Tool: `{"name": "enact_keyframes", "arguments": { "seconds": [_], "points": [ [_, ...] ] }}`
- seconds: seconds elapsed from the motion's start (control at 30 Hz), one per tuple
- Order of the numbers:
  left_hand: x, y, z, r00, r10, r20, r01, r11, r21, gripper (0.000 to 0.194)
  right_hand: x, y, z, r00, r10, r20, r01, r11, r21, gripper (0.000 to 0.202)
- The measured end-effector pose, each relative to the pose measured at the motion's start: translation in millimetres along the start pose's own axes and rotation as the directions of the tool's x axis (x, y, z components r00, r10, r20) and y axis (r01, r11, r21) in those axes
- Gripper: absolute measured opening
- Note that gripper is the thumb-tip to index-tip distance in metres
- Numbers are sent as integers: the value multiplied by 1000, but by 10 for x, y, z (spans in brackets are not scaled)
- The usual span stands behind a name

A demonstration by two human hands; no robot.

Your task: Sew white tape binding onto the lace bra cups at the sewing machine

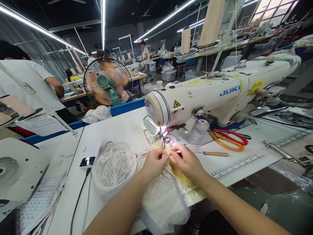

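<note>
My left hand (155, 163) and my right hand (187, 161) meet just in front of the needle area of a white sewing machine (190, 98). Thumb and forefinger of each hand are pinched together. Between them appears to be a narrow edge of a white lace bra (114, 166), though the gripped part is tiny and partly hidden by the fingers. One lace cup lies left of my hands; the other piece of pale fabric (163, 199) hangs below them over the table edge. Light from the machine falls on the needle area.
Right of the needle stand a grey thread spool (199, 130), orange-and-red scissors (230, 138) and a wooden-handled tool (215, 153). A small white device with a screen (87, 162) and its cable lie left. Behind are a fan (107, 81), a lace bundle (97, 114) and a person in white (29, 81).
</note>
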State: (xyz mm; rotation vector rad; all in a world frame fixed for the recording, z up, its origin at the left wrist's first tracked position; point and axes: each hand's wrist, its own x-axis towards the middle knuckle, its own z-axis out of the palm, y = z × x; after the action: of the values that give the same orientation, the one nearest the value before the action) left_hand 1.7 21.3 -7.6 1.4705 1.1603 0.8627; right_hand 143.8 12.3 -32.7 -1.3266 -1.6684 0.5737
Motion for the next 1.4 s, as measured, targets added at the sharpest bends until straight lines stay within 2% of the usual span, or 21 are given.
{"name": "enact_keyframes", "arguments": {
  "seconds": [0.17,0.37,0.57,0.7,0.77,0.87,1.1,1.23,1.4],
  "points": [
    [-1,26,-32,997,-60,42,62,996,-63,8,22,-1,-36,990,114,81,-122,987,101,25],
    [21,7,-36,996,-70,54,75,992,-98,9,49,36,-60,986,143,85,-151,984,91,30],
    [23,-17,-24,997,-66,32,69,992,-108,8,28,27,-67,987,45,153,-52,998,43,25],
    [17,-37,-15,999,-27,-43,22,992,-125,11,21,3,-75,984,-5,176,4,1000,1,23],
    [14,-37,-13,996,14,-83,-23,993,-114,17,23,-1,-78,984,-10,179,12,1000,-9,23],
    [8,-20,-11,993,45,-105,-55,994,-90,16,27,-5,-80,983,-23,180,28,999,-25,25],
    [19,-31,5,995,70,-68,-76,992,-100,12,39,-48,-102,980,24,196,-21,1000,-15,27],
    [19,-69,14,993,99,-61,-94,992,80,9,41,-45,-108,977,49,207,-52,999,8,27],
    [13,-112,17,946,312,-86,-252,877,408,8,31,-15,-93,976,82,200,-90,995,33,26]
  ]
}}
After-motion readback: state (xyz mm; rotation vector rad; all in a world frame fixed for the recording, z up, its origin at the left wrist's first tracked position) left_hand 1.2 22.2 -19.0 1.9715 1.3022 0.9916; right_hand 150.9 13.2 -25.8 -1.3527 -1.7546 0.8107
